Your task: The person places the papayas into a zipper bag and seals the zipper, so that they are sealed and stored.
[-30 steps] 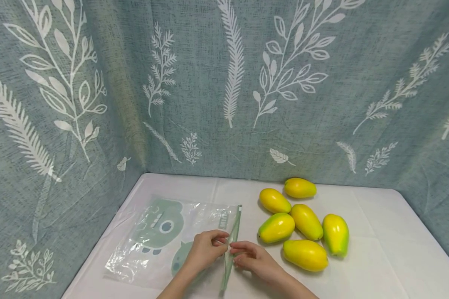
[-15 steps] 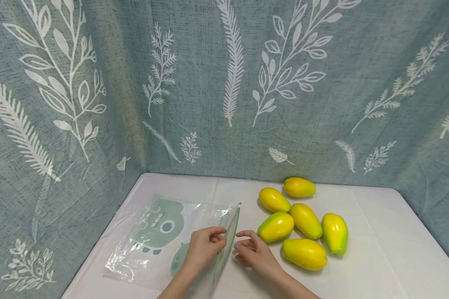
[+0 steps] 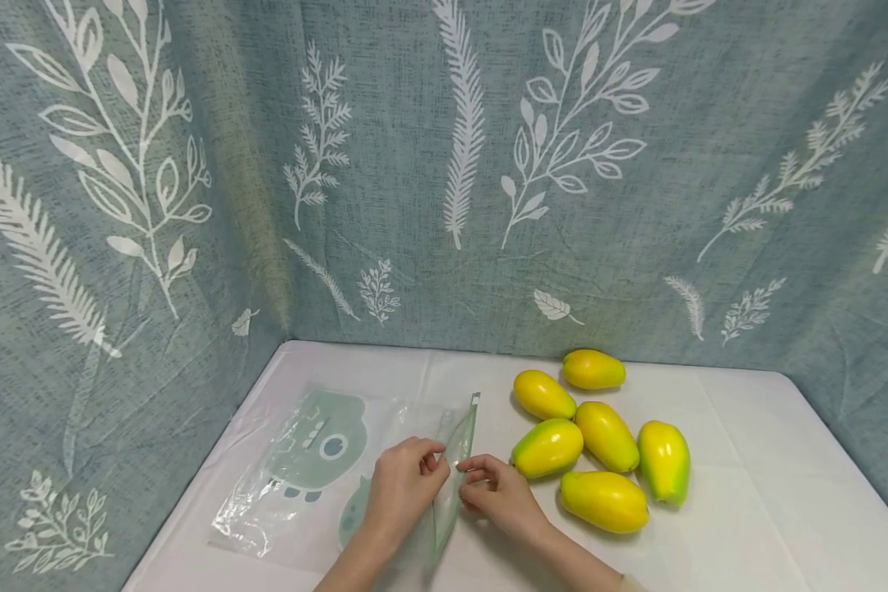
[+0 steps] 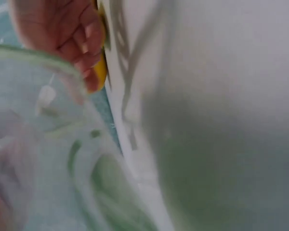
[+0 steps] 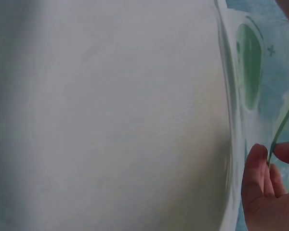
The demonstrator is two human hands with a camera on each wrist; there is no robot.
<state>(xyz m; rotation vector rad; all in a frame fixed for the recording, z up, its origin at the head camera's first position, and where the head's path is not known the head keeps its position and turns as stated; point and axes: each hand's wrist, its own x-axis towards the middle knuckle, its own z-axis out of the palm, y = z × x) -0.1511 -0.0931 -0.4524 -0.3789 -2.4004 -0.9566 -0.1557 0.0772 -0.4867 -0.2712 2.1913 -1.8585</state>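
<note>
A clear plastic zip bag [image 3: 318, 469] printed with green cartoon monsters lies flat on the left of the table, its green-edged mouth raised between the hands. My left hand [image 3: 405, 487] pinches the near-left side of that mouth with thumb and fingers. On the opposite side, my right hand [image 3: 501, 497] pinches the other edge. In the right wrist view, the thumb and a finger of the right hand [image 5: 269, 192] meet on the green strip [image 5: 274, 139]. The left wrist view is blurred, with the bag's film across its left side and the right hand [image 4: 70, 33] beyond it.
Several yellow-green mango-like fruits [image 3: 607, 436] lie to the right of the bag, the closest one [image 3: 603, 501] just beyond the right hand. The table has a white cover [image 3: 755, 493]. A patterned blue-green curtain [image 3: 429, 164] stands behind it and along the left.
The right hand came off the bag's edge, moved slightly right, then came back and now pinches the rim. The bag's mouth has been raised and spread a little wider.
</note>
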